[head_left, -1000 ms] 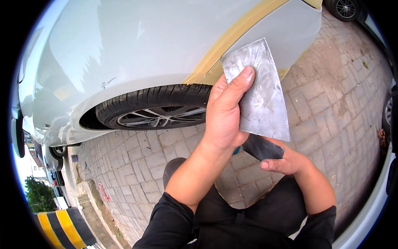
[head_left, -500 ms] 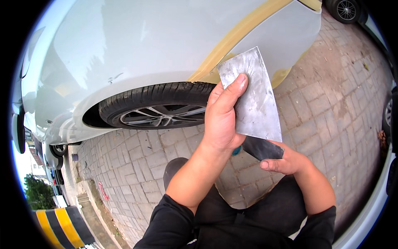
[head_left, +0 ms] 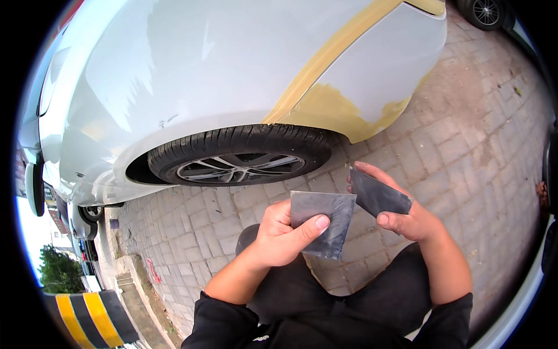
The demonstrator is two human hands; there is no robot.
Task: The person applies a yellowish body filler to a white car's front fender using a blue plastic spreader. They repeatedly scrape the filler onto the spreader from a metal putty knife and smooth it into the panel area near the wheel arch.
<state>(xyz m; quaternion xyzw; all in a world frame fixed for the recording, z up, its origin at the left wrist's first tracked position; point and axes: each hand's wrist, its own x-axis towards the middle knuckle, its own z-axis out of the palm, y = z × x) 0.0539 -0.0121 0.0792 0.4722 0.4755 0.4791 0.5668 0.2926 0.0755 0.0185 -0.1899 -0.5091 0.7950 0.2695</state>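
Note:
My left hand (head_left: 278,239) is closed on a thin grey metal spreader plate (head_left: 336,212), its thumb pressed flat on the smeared upper face. To its right, my right hand (head_left: 419,224) grips a smaller dark grey rectangular sheet (head_left: 379,192) between thumb and fingers; its material I cannot tell. A small space separates the two pieces, both held over my lap and the paving. Beyond them is a pale car (head_left: 221,64) with yellowish filler (head_left: 328,107) on its lower corner and a strip of yellow masking tape (head_left: 322,52) above.
The car's wheel (head_left: 238,168) stands just ahead of my hands. Brick paving (head_left: 459,157) spreads to the right, with another vehicle's wheel (head_left: 487,13) at the far right. A yellow-and-black striped block (head_left: 87,320) and a kerb (head_left: 142,285) lie at the lower left.
My left hand has drawn the metal plate down and to the left, away from the car corner. The right hand has tilted its dark sheet up, and the two pieces are apart.

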